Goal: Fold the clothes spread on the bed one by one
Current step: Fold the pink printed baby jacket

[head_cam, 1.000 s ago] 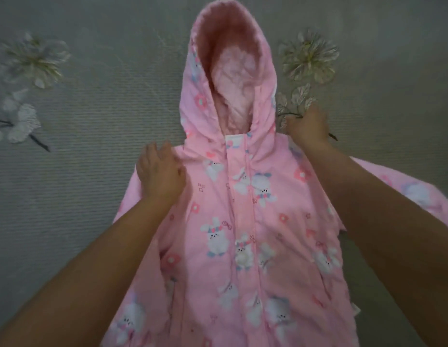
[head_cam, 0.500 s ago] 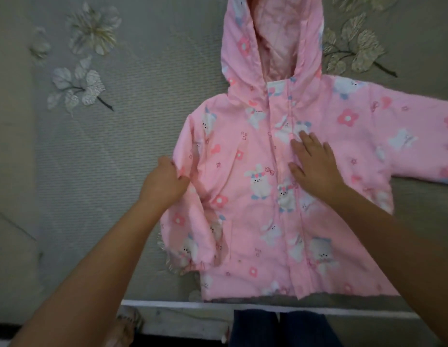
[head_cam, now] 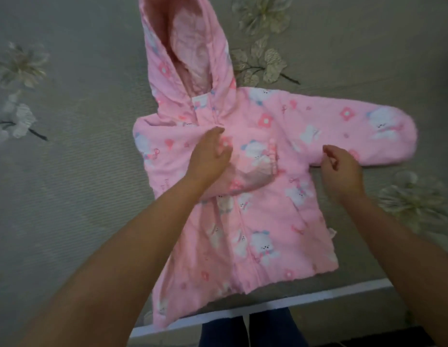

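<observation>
Jacket: a pink hooded jacket (head_cam: 265, 221) with a white bunny and flower print lies front-up on the bed (head_cam: 67, 196), centre of the frame, hem towards the lower edge.
Hood: open and flat, reaching to the top centre of the frame, pale quilted lining showing.
Sleeve at frame left: half a second ago it hung down beside the body; now it is folded across the chest, its cuff near the middle of the front.
Sleeve at frame right: spread straight out towards the right of the frame, as before.
Left hand (head_cam: 209, 156): earlier it gripped the sleeve at the jacket's left edge; now it lies on the folded sleeve with fingers fairly straight, pressing it down.
Right hand (head_cam: 340, 169): it was flat on the chest; now it is at the underarm of the spread sleeve, fingers curled. Whether it pinches fabric I cannot tell.
Bed cover: grey, with pale embroidered flowers.
Bed edge: a white strip along the lower frame.
</observation>
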